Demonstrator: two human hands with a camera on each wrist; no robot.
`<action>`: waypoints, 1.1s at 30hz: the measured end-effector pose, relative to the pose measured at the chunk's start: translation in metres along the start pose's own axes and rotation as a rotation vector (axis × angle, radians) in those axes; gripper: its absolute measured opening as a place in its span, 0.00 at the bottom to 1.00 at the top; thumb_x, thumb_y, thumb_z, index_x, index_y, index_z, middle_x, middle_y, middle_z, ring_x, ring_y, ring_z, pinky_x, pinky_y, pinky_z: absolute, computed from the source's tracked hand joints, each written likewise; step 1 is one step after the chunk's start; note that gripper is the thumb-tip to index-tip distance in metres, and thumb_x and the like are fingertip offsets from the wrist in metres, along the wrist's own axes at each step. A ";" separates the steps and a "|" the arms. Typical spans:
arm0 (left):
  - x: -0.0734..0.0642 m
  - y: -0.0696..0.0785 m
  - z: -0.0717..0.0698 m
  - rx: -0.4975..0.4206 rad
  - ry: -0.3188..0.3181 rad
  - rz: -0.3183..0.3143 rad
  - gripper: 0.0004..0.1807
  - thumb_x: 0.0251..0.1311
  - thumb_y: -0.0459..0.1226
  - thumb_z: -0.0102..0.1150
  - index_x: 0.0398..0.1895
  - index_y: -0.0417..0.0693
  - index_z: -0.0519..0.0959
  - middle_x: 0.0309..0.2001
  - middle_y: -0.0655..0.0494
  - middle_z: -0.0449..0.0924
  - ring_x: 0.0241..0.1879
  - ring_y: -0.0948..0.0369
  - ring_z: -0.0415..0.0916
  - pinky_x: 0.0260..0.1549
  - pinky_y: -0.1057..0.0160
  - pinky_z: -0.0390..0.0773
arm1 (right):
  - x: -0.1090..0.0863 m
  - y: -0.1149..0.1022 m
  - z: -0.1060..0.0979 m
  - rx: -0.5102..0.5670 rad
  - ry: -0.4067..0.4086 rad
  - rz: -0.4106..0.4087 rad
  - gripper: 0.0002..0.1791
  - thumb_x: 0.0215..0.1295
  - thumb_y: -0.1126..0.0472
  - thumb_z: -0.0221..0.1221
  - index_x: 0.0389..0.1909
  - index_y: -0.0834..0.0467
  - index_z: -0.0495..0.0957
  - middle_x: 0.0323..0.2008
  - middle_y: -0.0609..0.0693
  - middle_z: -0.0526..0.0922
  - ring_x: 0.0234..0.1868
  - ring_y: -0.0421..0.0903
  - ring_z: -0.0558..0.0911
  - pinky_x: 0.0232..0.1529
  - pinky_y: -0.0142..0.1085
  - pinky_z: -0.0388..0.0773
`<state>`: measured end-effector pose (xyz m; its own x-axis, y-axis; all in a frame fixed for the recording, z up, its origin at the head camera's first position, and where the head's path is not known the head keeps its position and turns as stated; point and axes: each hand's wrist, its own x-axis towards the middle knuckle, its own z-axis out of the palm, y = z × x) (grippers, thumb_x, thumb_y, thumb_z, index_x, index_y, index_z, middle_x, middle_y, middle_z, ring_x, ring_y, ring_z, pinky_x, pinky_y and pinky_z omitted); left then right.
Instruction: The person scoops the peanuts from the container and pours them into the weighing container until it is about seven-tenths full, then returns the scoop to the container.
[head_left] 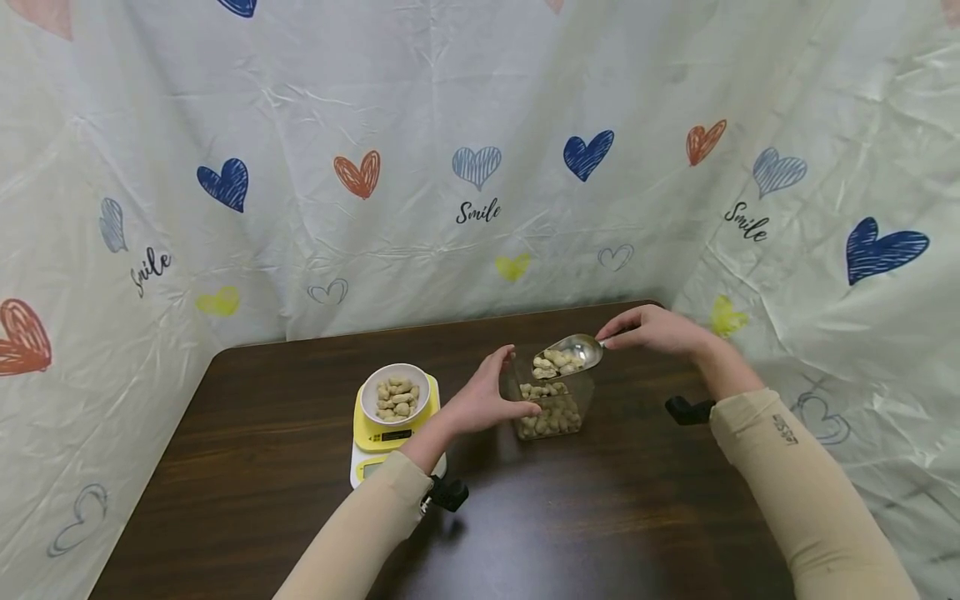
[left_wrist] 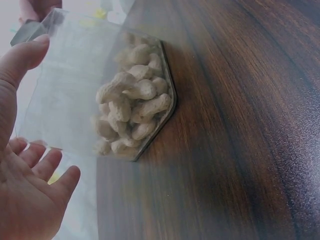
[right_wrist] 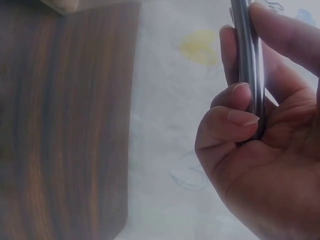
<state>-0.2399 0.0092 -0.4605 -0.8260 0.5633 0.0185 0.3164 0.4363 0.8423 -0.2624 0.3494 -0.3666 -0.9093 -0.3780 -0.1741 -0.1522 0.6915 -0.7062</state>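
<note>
The right grip [head_left: 654, 331], closely curled, holds one scoop [head_left: 590, 352] of peanuts [head_left: 555, 362] above one clear container [left_wrist: 65, 85], clasped by the left grip [head_left: 487, 402], widely spread; one bowl [head_left: 371, 398] tops one scale [head_left: 365, 435].

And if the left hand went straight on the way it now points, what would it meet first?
Probably the clear, angular plastic container of tan peanuts, right between its thumb and fingers; exact depth is unclear.

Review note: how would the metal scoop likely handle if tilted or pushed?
The scoop is probably stiff, given its shiny, metallic-looking body. Its smooth handle may be somewhat slippery, though the right hand has fingers curled around it. Loose peanuts lie toward its front edge, so tipping it forward would likely spill some.
</note>
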 end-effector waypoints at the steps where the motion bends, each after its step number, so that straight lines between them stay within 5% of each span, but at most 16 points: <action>1: 0.000 0.000 0.000 0.000 0.000 0.001 0.60 0.55 0.54 0.76 0.83 0.58 0.46 0.77 0.54 0.54 0.75 0.58 0.56 0.67 0.49 0.65 | -0.001 0.001 0.000 0.004 -0.001 0.002 0.18 0.70 0.49 0.65 0.54 0.54 0.86 0.58 0.54 0.83 0.57 0.52 0.80 0.57 0.53 0.75; 19: -0.015 0.002 -0.010 -0.009 -0.001 0.027 0.69 0.52 0.60 0.75 0.84 0.63 0.32 0.82 0.60 0.42 0.79 0.60 0.45 0.71 0.48 0.58 | -0.009 -0.005 0.009 0.080 0.042 0.021 0.20 0.71 0.49 0.64 0.57 0.56 0.85 0.59 0.54 0.82 0.56 0.50 0.80 0.56 0.48 0.75; 33: -0.074 -0.003 -0.087 -0.034 0.131 0.128 0.61 0.55 0.55 0.76 0.84 0.62 0.43 0.80 0.61 0.49 0.77 0.59 0.50 0.72 0.49 0.57 | -0.009 -0.034 0.025 0.069 0.132 -0.025 0.22 0.72 0.47 0.64 0.59 0.55 0.84 0.61 0.55 0.81 0.59 0.53 0.78 0.54 0.49 0.75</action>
<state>-0.2202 -0.0949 -0.4178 -0.8345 0.5153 0.1953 0.4088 0.3413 0.8464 -0.2389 0.3141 -0.3583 -0.9493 -0.3070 -0.0678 -0.1522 0.6376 -0.7552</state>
